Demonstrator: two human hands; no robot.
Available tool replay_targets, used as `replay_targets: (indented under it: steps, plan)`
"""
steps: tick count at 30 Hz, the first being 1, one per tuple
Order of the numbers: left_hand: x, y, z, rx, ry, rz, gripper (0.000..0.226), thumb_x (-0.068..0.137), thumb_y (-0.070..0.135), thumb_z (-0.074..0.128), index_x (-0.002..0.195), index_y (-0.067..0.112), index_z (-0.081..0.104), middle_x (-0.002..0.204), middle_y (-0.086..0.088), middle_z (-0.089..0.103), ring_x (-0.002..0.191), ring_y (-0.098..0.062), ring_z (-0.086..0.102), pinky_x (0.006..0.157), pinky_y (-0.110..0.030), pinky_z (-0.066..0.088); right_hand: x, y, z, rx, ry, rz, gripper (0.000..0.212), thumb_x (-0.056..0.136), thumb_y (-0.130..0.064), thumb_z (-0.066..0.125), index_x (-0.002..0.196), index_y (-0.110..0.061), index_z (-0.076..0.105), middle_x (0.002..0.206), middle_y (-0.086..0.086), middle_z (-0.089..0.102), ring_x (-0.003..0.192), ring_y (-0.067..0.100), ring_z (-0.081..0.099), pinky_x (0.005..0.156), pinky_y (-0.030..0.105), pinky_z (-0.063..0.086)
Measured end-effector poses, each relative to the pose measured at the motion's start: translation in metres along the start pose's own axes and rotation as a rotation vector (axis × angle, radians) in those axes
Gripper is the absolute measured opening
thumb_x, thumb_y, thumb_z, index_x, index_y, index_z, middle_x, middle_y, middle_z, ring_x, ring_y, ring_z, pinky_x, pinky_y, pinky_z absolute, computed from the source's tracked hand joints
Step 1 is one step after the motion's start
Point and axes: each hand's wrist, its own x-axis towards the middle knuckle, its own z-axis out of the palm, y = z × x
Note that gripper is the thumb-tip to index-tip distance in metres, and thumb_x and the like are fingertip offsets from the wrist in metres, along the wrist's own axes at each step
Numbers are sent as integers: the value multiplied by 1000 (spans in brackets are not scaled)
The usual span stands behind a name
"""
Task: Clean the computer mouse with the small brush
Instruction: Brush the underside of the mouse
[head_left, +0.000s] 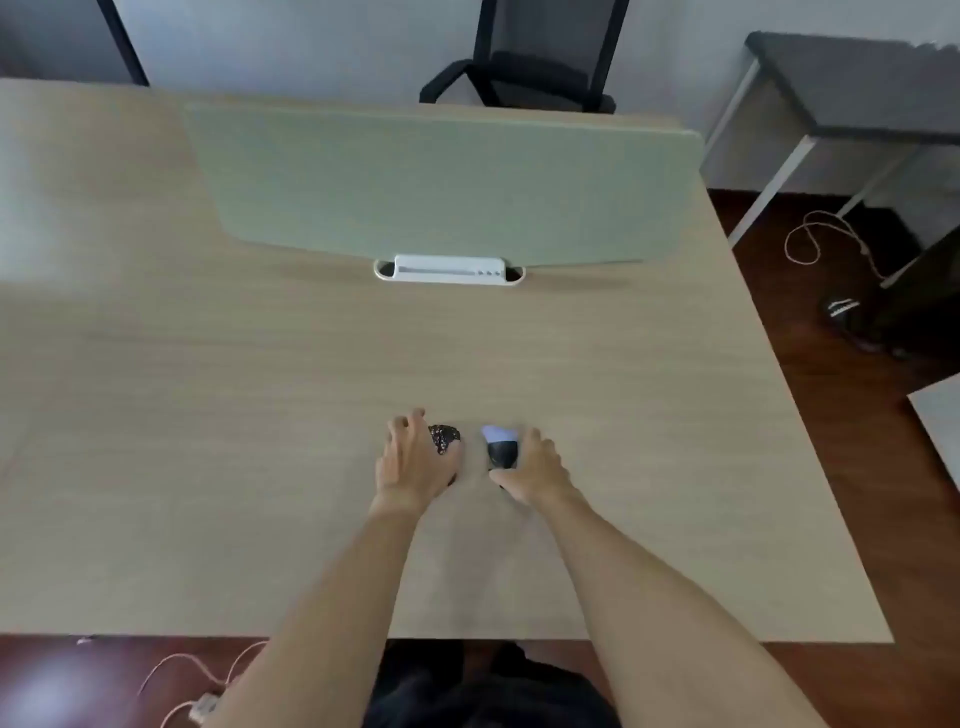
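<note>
The mouse (444, 437), dark and speckled, lay on the desk (208, 415) at about 6 o'clock of the frame's centre, near the front edge. Our left hand (413, 462) covered its left and near side, fingers spread and draped over it; we could not tell whether they gripped or merely rested. Only the far right part of the shell showed.

Just beside it at 3 o'clock, apart from it by a strip of bare desk, stood the small brush (500, 447): dark body, pale tip towards 12 o'clock. Our right hand (535, 467) was curled round its right side and near end, holding it.

Further out at 12 o'clock: a white cable tray (449, 269) at the foot of a green divider panel (441, 182), a black chair (524, 57) behind. A grey side table (857, 88) at 2 o'clock, cables (826, 239) on the floor below it.

We judged the step to be taking up both things. To do it well: pin the mouse firmly with the left so that it cannot skate, tilt it towards the brush, hold the brush low on its body for control, and work the seams and wheel with short light strokes, sweeping away from us
</note>
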Motion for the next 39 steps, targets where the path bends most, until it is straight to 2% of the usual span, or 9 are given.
replay_targets:
  steps: [6,15,21,23,25,27,29,35,39]
  plan:
    - [-16,-14,32,-5,16,-86,93,67,55,68,139,15,27,124,-9,42,117,-33,49,88,-43,48,-1,5,27,-104,68,-54,68,86,-25,72,141,-11,34,139,10,48,129,31,48,100,40,40]
    - [-15,-30,58,-23,154,-110,83,69,47,74,135,12,39,120,-11,50,113,-33,48,89,-43,45,3,13,20,-140,59,-182,50,94,-15,47,143,-10,37,140,14,42,125,37,48,101,41,38]
    - [-7,-36,56,-55,162,-85,66,71,39,72,125,13,48,115,-9,53,104,-34,52,83,-44,48,13,24,14,-123,116,-316,21,100,-17,46,114,-9,60,119,13,54,105,36,57,91,43,46]
    - [-5,-39,55,-76,157,-44,65,70,35,72,126,14,48,115,-9,52,104,-34,52,84,-43,49,19,23,8,-51,170,-391,10,96,-16,55,87,-13,60,92,10,58,86,30,54,74,39,44]
    - [-2,-41,53,-96,141,-9,65,69,31,71,128,19,48,114,-7,51,105,-32,51,87,-42,48,23,18,1,39,240,-440,18,93,-14,60,76,-18,59,74,3,50,73,20,45,67,32,36]
    - [1,-43,49,-110,119,-1,64,68,28,69,128,23,49,114,-5,49,105,-30,50,89,-40,48,26,11,-3,60,271,-500,14,92,-12,64,100,-17,75,80,2,50,72,17,49,69,28,40]
    - [3,-44,46,-121,91,-1,64,67,25,69,128,23,50,115,-3,48,105,-29,49,90,-38,47,29,3,-2,2,260,-580,29,90,-10,68,118,-16,73,88,4,51,73,20,57,71,28,47]
    - [9,-48,46,-176,73,13,64,66,21,75,126,17,54,116,-6,51,110,-28,49,93,-28,39,29,-5,1,-231,164,-735,19,90,-9,63,104,-16,74,84,-1,40,70,26,50,65,37,46]
    - [11,-50,45,-202,71,21,63,65,22,76,125,18,57,114,-5,52,109,-27,49,92,-24,36,25,0,-10,-298,101,-698,21,93,-12,60,108,-18,73,88,1,44,74,25,52,69,37,46]
